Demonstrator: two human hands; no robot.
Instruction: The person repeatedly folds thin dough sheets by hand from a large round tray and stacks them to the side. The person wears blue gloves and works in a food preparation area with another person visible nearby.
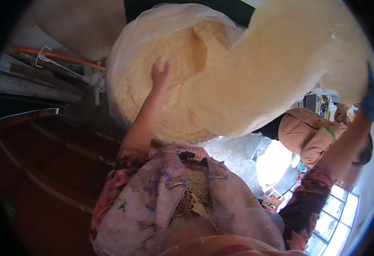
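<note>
A large clear plastic bag point(121, 68) stands in front of me, its mouth wide around a pale yellow, soft mass that looks like wadding point(140, 91). My left hand point(161, 74) reaches over it with fingers spread, at or just above its surface; contact is hard to judge. From the bag, a thick length of the same wadding point(272, 72) rises to the upper right, blurred by motion. My right hand point(369, 102) is stretched out by the end of that length, with something blue on or in it. Its fingers cannot be made out.
At the right stands a person in a brown jacket point(297, 132). Dark red panels with ridges point(46, 158) lie at my left. Behind them run an orange pipe point(59, 56) and a pale valve point(94, 80). A small wooden stool point(273, 198) and a window point(329, 219) show lower right.
</note>
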